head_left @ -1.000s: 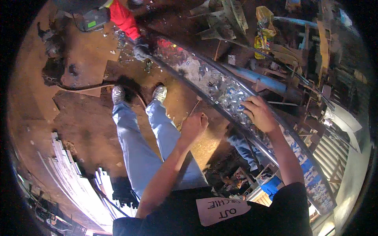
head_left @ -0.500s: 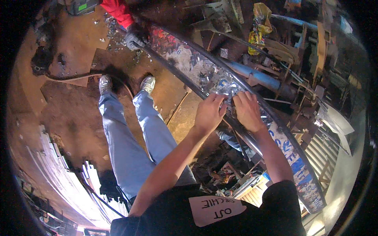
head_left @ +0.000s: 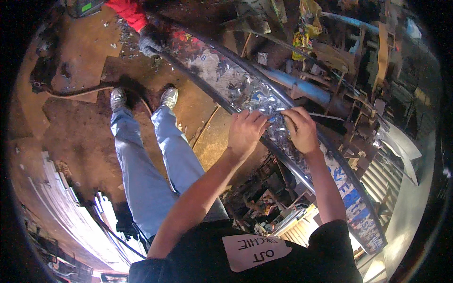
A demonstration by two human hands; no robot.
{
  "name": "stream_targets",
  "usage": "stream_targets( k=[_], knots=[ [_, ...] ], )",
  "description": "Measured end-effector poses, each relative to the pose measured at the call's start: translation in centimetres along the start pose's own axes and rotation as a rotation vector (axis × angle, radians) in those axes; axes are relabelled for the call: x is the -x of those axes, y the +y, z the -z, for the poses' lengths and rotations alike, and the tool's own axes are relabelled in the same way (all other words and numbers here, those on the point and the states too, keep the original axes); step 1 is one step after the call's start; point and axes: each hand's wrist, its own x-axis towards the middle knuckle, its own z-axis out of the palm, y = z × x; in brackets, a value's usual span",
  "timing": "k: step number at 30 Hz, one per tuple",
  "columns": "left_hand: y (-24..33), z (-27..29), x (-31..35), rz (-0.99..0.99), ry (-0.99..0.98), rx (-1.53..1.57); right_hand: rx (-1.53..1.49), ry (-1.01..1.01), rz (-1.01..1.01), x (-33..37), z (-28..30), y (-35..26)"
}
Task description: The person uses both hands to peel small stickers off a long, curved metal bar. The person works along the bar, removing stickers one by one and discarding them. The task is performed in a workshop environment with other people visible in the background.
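A long, narrow workbench (head_left: 207,80) with dark raised edge rails runs diagonally from far left to near right. Small shiny silver and dark scraps (head_left: 257,96) lie scattered over its printed sheet covering. Above the near rail, my left hand (head_left: 246,133) is closed, fingers bent together and fingertips at the scraps. My right hand (head_left: 302,130) is opposite it, fingers curled down and closed toward the same pile. Bits of shiny and bluish scrap show between the two hands. Whatever either set of fingertips pinches is too small or hidden to make out.
At the bench's far end is another person's grey-gloved hand (head_left: 149,45) with a red sleeve. A hose (head_left: 80,91) crosses the brown floor beyond my shoes. Blue pipe (head_left: 306,89) and stacked scrap lie beyond the bench. Long white strips (head_left: 71,203) lie at left.
My hands have moved slightly apart, and the right hand's fingers are bent more sharply over the scraps. The whole view has shifted a little, moving the bench and gloved hand leftward in the picture.
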Motion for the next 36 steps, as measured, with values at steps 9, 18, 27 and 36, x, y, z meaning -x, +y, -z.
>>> stream_targets(
  k=[9, 18, 27, 36],
  knots=[
    [1.6, -0.9, 0.6, 0.135, 0.082, 0.14, 0.125, -0.114, 0.092, -0.2, -0.4, -0.8],
    [1.8, -1.3, 0.8, 0.216, 0.055, 0.244, 0.337, -0.031, 0.204, 0.7, -2.0, -1.0],
    [0.2, -0.6, 2.1, 0.378, 0.099, 0.465, 0.209, -0.04, 0.115, 0.8, -2.3, -1.5],
    [0.3, -0.1, 1.8, 0.43, 0.024, 0.362, 0.299, -0.008, 0.131, 1.0, -2.7, -1.6]
  ],
)
